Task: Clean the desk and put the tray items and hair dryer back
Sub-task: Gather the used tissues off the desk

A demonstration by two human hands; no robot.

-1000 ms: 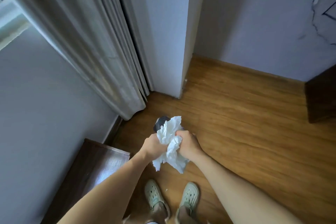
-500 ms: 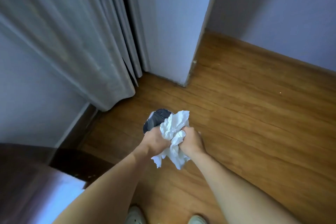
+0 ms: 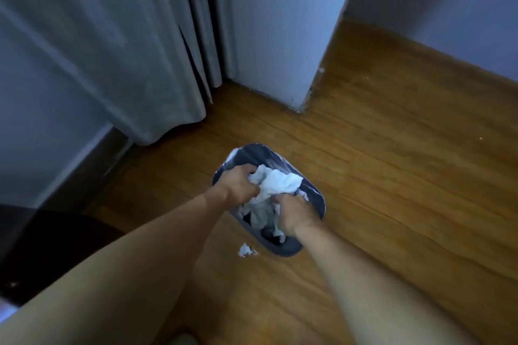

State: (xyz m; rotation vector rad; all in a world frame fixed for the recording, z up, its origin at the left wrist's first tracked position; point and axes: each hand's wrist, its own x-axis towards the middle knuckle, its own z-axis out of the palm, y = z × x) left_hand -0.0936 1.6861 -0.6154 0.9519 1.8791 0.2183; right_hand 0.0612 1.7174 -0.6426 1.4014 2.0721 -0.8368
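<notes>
Crumpled tissue (image 3: 277,185) in grey bin (image 3: 263,154)

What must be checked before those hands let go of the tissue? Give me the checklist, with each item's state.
1. The crumpled tissue sits over the opening of the bin: ok.
2. The left hand grips the tissue: ok.
3. The right hand grips the tissue, inside the bin's rim: ok.
4. All paper is in the bin: not ok; a paper scrap lies on the floor beside it.
5. Room is left in the bin: cannot tell; tissue and hands hide its inside.
</notes>
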